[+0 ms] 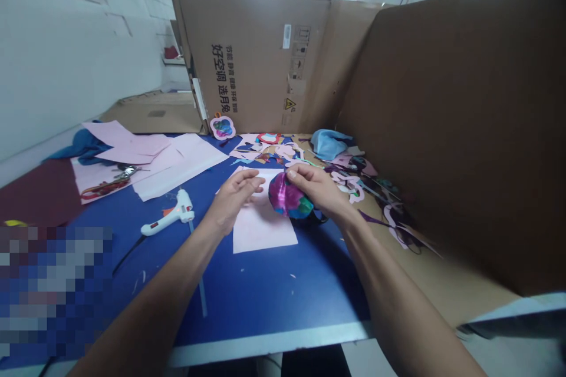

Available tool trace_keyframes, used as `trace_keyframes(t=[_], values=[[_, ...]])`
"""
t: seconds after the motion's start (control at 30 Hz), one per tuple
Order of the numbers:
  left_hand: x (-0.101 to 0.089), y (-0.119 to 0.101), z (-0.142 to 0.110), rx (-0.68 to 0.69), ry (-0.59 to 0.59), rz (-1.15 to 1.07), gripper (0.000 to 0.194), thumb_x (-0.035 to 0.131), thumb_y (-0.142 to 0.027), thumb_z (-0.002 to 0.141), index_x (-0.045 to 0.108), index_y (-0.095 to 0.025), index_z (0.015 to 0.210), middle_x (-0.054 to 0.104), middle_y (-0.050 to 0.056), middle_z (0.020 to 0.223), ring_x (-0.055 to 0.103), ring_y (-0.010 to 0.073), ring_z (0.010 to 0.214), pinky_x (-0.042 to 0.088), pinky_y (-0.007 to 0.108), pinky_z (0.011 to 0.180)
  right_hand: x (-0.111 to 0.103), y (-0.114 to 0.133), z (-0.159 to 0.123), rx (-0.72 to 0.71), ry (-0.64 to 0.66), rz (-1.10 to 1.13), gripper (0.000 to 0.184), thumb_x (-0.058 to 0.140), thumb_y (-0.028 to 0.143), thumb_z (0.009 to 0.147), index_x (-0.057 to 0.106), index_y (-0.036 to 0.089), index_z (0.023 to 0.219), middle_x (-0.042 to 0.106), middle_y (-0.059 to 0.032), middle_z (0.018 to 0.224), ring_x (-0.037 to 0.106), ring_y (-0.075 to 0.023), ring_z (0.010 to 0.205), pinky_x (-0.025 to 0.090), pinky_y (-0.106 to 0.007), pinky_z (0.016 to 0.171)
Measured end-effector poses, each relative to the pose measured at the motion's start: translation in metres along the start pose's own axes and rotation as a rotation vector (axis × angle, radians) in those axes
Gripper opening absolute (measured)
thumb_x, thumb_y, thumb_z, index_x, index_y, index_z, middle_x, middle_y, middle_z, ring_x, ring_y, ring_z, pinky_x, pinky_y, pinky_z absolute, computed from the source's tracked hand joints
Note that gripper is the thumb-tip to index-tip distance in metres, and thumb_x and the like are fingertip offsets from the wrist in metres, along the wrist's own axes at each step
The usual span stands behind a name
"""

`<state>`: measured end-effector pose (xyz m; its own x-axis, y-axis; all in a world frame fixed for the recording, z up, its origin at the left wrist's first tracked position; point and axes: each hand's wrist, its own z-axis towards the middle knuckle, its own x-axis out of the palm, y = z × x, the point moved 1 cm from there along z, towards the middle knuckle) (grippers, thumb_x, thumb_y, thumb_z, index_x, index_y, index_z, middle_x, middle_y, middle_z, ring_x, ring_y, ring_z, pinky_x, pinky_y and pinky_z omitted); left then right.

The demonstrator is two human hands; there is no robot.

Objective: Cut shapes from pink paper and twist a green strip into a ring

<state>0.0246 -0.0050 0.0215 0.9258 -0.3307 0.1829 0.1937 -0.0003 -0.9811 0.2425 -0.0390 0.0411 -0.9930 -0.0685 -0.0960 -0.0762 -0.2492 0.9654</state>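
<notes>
My right hand [316, 188] rests on top of a round magenta and teal foil craft piece [287, 195], its fingers gripping the upper edge. My left hand [234, 197] hovers just left of that piece, fingers loosely apart and holding nothing. Both hands are above a pale pink paper sheet [263, 227] lying on the blue table top [265, 288]. The underside of the foil piece is hidden, and a dark part shows below it near my right wrist. A white hot glue gun [170, 215] lies to the left of my left hand, with a long clear glue stick [198, 271] nearby.
Pink paper sheets [177, 165] and a blue cloth [84, 147] lie at the left. A light blue cloth [329, 144] and cut foil and paper scraps [349, 185] fill the far right. Cardboard walls [451, 129] stand behind and to the right.
</notes>
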Motion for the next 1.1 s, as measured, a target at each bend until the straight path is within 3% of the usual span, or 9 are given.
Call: trace_keyframes(t=[0.07, 0.13, 0.27, 0.37, 0.53, 0.7, 0.83, 0.97, 1.1], values=[[0.007, 0.003, -0.003, -0.091, 0.136, -0.094, 0.046, 0.087, -0.047, 0.078, 0.072, -0.019, 0.111, 0.076, 0.008, 0.102, 0.070, 0.0195, 0.087, 0.056, 0.033, 0.077, 0.010, 0.002, -0.002, -0.009, 0.095, -0.050, 0.049, 0.073, 0.070, 0.086, 0.070, 0.021, 0.086, 0.064, -0.0004, 0.074, 0.053, -0.0146, 0.064, 0.045, -0.026, 0.060], [0.011, 0.006, -0.006, -0.137, 0.177, -0.115, 0.039, 0.090, -0.043, 0.074, 0.072, -0.016, 0.096, 0.072, 0.004, 0.085, 0.066, 0.0157, 0.073, 0.055, 0.030, 0.071, 0.016, -0.001, -0.002, -0.019, 0.139, -0.063, 0.051, 0.070, 0.072, 0.088, 0.071, 0.021, 0.086, 0.065, -0.0010, 0.076, 0.055, -0.0154, 0.067, 0.046, -0.027, 0.063], [0.008, 0.009, -0.005, -0.127, 0.093, -0.122, 0.033, 0.090, -0.038, 0.072, 0.068, -0.016, 0.082, 0.066, 0.000, 0.072, 0.059, 0.0115, 0.060, 0.049, 0.026, 0.060, 0.016, -0.015, 0.000, 0.035, 0.070, -0.053, 0.054, 0.065, 0.074, 0.090, 0.072, 0.021, 0.089, 0.062, 0.0004, 0.074, 0.051, -0.0144, 0.062, 0.041, -0.026, 0.054], [0.003, 0.010, -0.002, -0.122, 0.033, -0.124, 0.032, 0.090, -0.037, 0.071, 0.069, -0.017, 0.085, 0.068, 0.001, 0.076, 0.061, 0.0119, 0.061, 0.050, 0.026, 0.060, 0.013, -0.023, 0.002, 0.123, 0.030, -0.038, 0.058, 0.059, 0.077, 0.092, 0.073, 0.021, 0.096, 0.053, 0.0032, 0.063, 0.044, -0.0134, 0.052, 0.035, -0.026, 0.046], [-0.003, 0.011, 0.002, -0.117, -0.017, -0.089, 0.034, 0.088, -0.038, 0.073, 0.071, -0.018, 0.095, 0.070, 0.001, 0.076, 0.064, 0.0146, 0.063, 0.053, 0.029, 0.062, 0.011, -0.027, 0.004, 0.124, 0.018, -0.010, 0.058, 0.057, 0.076, 0.094, 0.072, 0.021, 0.094, 0.050, 0.0035, 0.058, 0.046, -0.0139, 0.050, 0.037, -0.027, 0.047], [-0.004, 0.015, 0.004, -0.084, -0.030, -0.104, 0.035, 0.088, -0.033, 0.071, 0.073, -0.019, 0.100, 0.069, -0.001, 0.070, 0.066, 0.0158, 0.064, 0.054, 0.029, 0.065, 0.013, -0.025, 0.004, 0.095, 0.079, -0.027, 0.048, 0.068, 0.069, 0.090, 0.065, 0.022, 0.082, 0.049, 0.0048, 0.061, 0.043, -0.0115, 0.051, 0.034, -0.025, 0.047], [-0.003, 0.014, 0.004, -0.104, -0.024, -0.074, 0.039, 0.087, -0.034, 0.072, 0.073, -0.019, 0.106, 0.074, 0.001, 0.077, 0.067, 0.0161, 0.062, 0.055, 0.030, 0.062, 0.016, -0.022, 0.005, 0.079, 0.078, 0.000, 0.042, 0.080, 0.060, 0.080, 0.067, 0.021, 0.083, 0.053, 0.0054, 0.065, 0.040, -0.0092, 0.050, 0.032, -0.024, 0.047], [-0.008, 0.004, 0.005, -0.090, -0.074, -0.031, 0.038, 0.084, -0.033, 0.076, 0.071, -0.019, 0.108, 0.078, 0.005, 0.088, 0.070, 0.0163, 0.067, 0.056, 0.029, 0.064, 0.004, -0.017, 0.006, 0.041, -0.044, -0.007, 0.037, 0.080, 0.056, 0.079, 0.068, 0.021, 0.080, 0.054, 0.0047, 0.063, 0.041, -0.0092, 0.050, 0.031, -0.024, 0.046], [-0.023, -0.005, 0.010, 0.008, -0.258, 0.035, 0.030, 0.077, -0.029, 0.080, 0.068, -0.018, 0.106, 0.080, 0.011, 0.102, 0.073, 0.0180, 0.079, 0.055, 0.028, 0.069, -0.025, -0.014, 0.008, -0.008, -0.337, 0.017, 0.031, 0.082, 0.049, 0.077, 0.068, 0.021, 0.078, 0.051, 0.0052, 0.059, 0.041, -0.0091, 0.047, 0.028, -0.024, 0.044]])
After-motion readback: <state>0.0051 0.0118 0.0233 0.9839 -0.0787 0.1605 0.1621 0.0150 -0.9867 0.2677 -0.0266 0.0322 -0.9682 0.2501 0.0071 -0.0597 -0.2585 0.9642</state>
